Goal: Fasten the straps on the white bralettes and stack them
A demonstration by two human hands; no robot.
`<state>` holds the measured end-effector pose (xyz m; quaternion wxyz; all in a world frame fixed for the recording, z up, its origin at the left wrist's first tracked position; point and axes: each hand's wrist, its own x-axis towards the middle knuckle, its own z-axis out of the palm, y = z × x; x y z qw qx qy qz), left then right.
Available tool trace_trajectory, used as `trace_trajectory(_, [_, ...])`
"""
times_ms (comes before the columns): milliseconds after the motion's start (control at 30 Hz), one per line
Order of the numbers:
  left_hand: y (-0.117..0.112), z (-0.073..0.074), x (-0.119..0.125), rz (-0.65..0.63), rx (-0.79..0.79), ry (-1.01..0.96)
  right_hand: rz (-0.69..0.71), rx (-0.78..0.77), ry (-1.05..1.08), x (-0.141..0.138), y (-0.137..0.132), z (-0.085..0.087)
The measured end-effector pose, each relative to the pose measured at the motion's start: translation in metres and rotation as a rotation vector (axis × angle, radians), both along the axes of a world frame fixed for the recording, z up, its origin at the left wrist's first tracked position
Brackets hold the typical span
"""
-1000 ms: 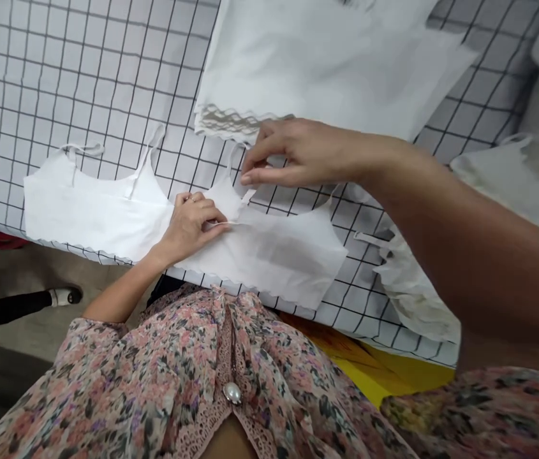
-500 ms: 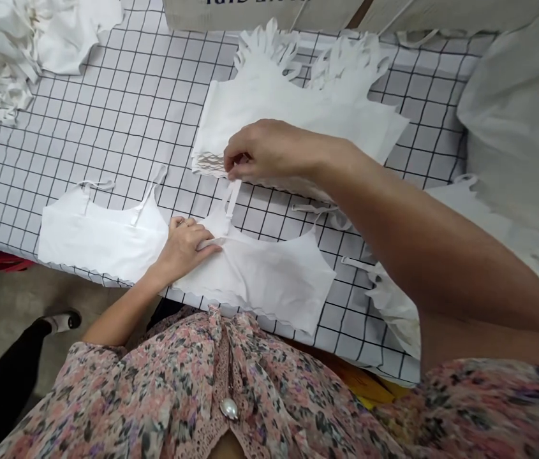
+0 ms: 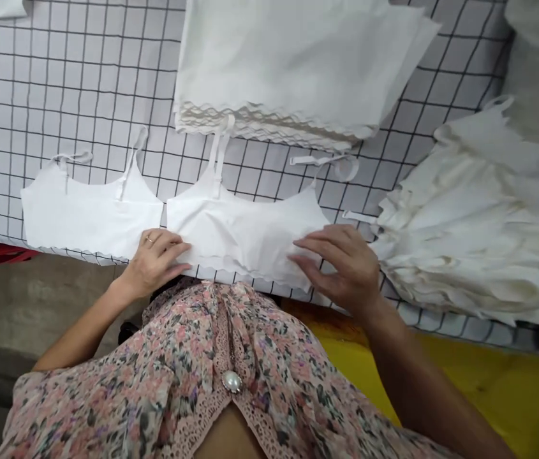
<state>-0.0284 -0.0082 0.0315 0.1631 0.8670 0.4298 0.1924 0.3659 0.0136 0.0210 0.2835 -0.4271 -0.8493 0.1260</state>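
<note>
**Left hand [image 3: 154, 264] and right hand [image 3: 340, 269] open on white top [image 3: 245, 234]**

Both hands lay open and flat, gripping nothing, the right with its fingers spread. The white top stretched sideways along the near edge of the desk [image 3: 82, 108], its scalloped hem toward the person and its straps pointing away, nearly reaching a folded stack [image 3: 273, 64]. A second top [image 3: 90, 210] lay just beside its left end. A ruffled pile [image 3: 470, 236] sat to the right, past a narrow strip of open grid.

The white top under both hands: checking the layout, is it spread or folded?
Spread: the white top lies flat, both straps laid out beyond it.
</note>
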Motion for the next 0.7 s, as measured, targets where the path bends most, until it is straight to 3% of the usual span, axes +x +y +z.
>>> trace_trajectory(100, [0.000, -0.006, -0.011, -0.012, -0.053, -0.007, -0.057, -0.046, -0.095, 0.025, -0.047, -0.011])
trace_trajectory(200, [0.006, -0.012, -0.012, -0.046, -0.035, -0.015, -0.149, -0.019, -0.121, 0.029, -0.066, -0.022])
trace_trajectory(367, [0.011, -0.013, -0.013, -0.049, -0.037, -0.037, -0.232, 0.016, -0.036, 0.024, -0.068, -0.037])
trace_trajectory(533, [0.010, -0.005, -0.021, -0.014, -0.080, 0.070, -0.271, 0.090, -0.013, 0.026, -0.074, -0.037])
trace_trajectory(600, [0.013, -0.003, -0.012, 0.002, -0.026, 0.060, -0.283, 0.111, -0.017, 0.013, -0.073, -0.033])
trace_trajectory(700, [0.020, -0.009, 0.021, 0.000, 0.040, -0.035, -0.203, 0.071, -0.108, -0.027, -0.061, -0.028])
